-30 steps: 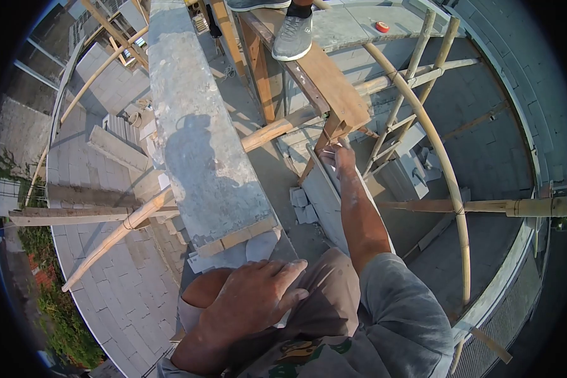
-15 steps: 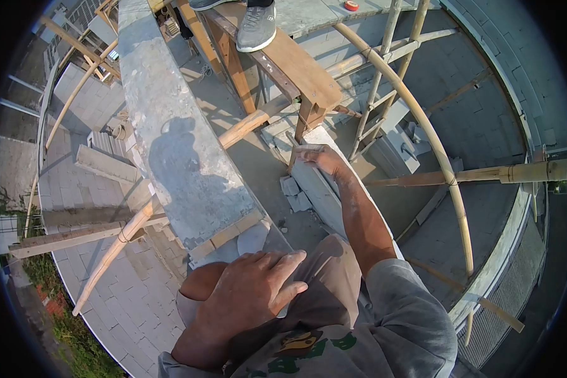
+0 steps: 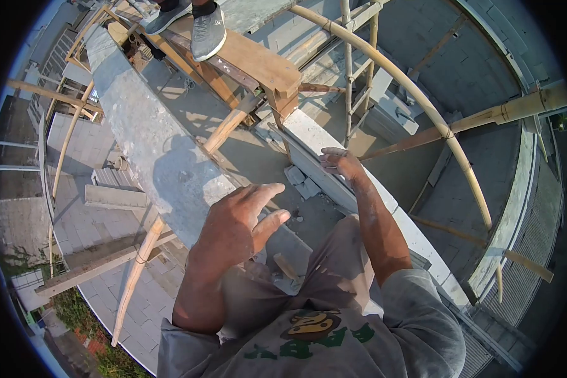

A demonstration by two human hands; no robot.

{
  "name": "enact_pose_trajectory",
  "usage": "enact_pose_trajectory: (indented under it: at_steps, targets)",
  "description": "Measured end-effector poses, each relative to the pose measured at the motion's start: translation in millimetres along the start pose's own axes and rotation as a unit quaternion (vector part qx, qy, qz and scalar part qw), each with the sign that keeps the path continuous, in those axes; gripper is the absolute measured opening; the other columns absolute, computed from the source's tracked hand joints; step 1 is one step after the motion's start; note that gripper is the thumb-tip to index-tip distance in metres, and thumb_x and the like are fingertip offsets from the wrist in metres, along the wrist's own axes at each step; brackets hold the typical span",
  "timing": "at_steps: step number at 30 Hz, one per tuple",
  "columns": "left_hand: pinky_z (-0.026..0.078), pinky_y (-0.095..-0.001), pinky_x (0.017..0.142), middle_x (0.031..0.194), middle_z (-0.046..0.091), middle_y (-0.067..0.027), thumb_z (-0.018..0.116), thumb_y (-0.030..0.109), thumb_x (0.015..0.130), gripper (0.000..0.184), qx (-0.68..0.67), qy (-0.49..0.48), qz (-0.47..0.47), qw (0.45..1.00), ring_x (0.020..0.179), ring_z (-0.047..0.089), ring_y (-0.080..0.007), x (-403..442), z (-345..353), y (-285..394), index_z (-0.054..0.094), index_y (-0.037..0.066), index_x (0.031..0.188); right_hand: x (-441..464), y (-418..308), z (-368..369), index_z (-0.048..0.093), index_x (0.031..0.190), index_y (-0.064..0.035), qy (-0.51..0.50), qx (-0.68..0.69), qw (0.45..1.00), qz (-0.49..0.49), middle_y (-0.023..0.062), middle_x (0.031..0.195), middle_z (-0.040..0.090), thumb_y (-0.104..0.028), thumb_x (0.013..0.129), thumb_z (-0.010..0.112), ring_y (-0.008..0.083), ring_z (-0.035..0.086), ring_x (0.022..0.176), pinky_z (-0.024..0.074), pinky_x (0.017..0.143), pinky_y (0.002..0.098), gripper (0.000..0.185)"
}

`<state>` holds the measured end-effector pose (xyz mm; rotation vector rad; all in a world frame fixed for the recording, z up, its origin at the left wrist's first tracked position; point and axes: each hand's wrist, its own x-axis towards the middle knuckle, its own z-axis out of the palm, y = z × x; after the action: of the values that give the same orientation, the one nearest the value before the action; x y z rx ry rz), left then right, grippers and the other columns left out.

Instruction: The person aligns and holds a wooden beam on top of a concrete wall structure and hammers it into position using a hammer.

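Observation:
My left hand (image 3: 236,220) hangs in front of my left leg, its thumb and fingers apart, with nothing in it. Beyond it lies a long concrete slab (image 3: 132,101) carrying my shadow. My right hand (image 3: 340,162) is open at the top of a narrow block wall (image 3: 390,201); its fingers stretch over the inner edge. Whether the palm rests on the wall cannot be seen. Below my legs, a small wooden piece (image 3: 287,267) lies on a grey surface.
Another person's shoes (image 3: 208,34) stand on a wooden platform (image 3: 264,66) ahead. Bamboo poles (image 3: 416,94) cross on the right, and another pole (image 3: 135,277) slants on the left. Broken blocks (image 3: 302,181) lie on the floor below. A lower block surface (image 3: 113,327) spreads out at left.
My left hand has lifted forward off my leg area and its fingers have spread. My right hand has moved back along the wall towards me, away from the wooden post. The view has shifted.

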<state>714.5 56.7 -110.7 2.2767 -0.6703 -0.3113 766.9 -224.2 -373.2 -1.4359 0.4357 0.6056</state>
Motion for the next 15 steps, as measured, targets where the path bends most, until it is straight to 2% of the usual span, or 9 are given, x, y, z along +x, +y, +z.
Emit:
enact_pose_trajectory:
  at_steps: [3, 6, 7, 11, 15]
  targets:
    - [0.049, -0.0409, 0.09, 0.115, 0.065, -0.0201, 0.063, 0.032, 0.092, 0.042, -0.035, -0.023, -0.043, 0.998, 0.105, 0.062, -0.0371, 30.5, 1.1, -11.9, 0.061, -0.001, 0.119, -24.1, 9.0, -14.8, 0.055, 0.132, 0.0012, 0.026, -0.001, 1.0, -0.015, 0.0174, 0.123, 0.064, -0.017, 0.09, 0.06, 0.0258, 0.064, 0.109, 0.0515, 0.093, 0.0378, 0.046]
    - [0.047, -0.0406, 0.095, 0.118, 0.064, -0.0201, 0.062, 0.034, 0.092, 0.044, 0.013, -0.025, -0.07, 0.997, 0.11, 0.061, -0.037, 80.2, 4.9, -33.9, 0.061, 0.001, 0.121, -49.7, 17.5, -17.0, 0.057, 0.131, 0.0006, 0.041, -0.014, 0.999, -0.01, 0.0159, 0.119, 0.066, -0.018, 0.09, 0.06, 0.0248, 0.064, 0.107, 0.0518, 0.092, 0.0373, 0.045]
    - [0.046, -0.0411, 0.096, 0.118, 0.064, -0.0195, 0.063, 0.035, 0.091, 0.045, 0.026, -0.003, -0.045, 0.999, 0.11, 0.06, -0.0372, 98.6, 10.2, -46.9, 0.061, 0.002, 0.121, -59.6, 20.8, -14.3, 0.059, 0.13, -0.0005, 0.058, -0.001, 0.998, -0.01, 0.0146, 0.116, 0.067, -0.02, 0.088, 0.06, 0.0239, 0.065, 0.103, 0.0522, 0.091, 0.0359, 0.046]
    - [0.043, -0.0426, 0.1, 0.12, 0.064, -0.0172, 0.062, 0.036, 0.091, 0.044, 0.119, 0.061, 0.009, 0.991, 0.115, 0.057, -0.0366, 174.7, 35.6, -98.4, 0.062, 0.004, 0.121, -86.6, 26.3, -16.8, 0.06, 0.13, -0.0004, 0.051, -0.15, 0.987, 0.025, 0.0162, 0.111, 0.068, -0.025, 0.087, 0.06, 0.024, 0.066, 0.1, 0.0512, 0.087, 0.0338, 0.049]
    - [0.037, -0.0473, 0.106, 0.134, 0.056, -0.0135, 0.062, 0.038, 0.091, 0.048, 0.255, 0.046, 0.035, 0.965, 0.129, 0.047, -0.0318, 241.0, 56.8, -128.0, 0.06, 0.007, 0.126, -112.3, 22.3, -27.1, 0.061, 0.128, -0.0019, 0.1, -0.239, 0.965, -0.031, 0.0202, 0.112, 0.068, -0.027, 0.088, 0.059, 0.0309, 0.065, 0.105, 0.0481, 0.092, 0.0373, 0.048]
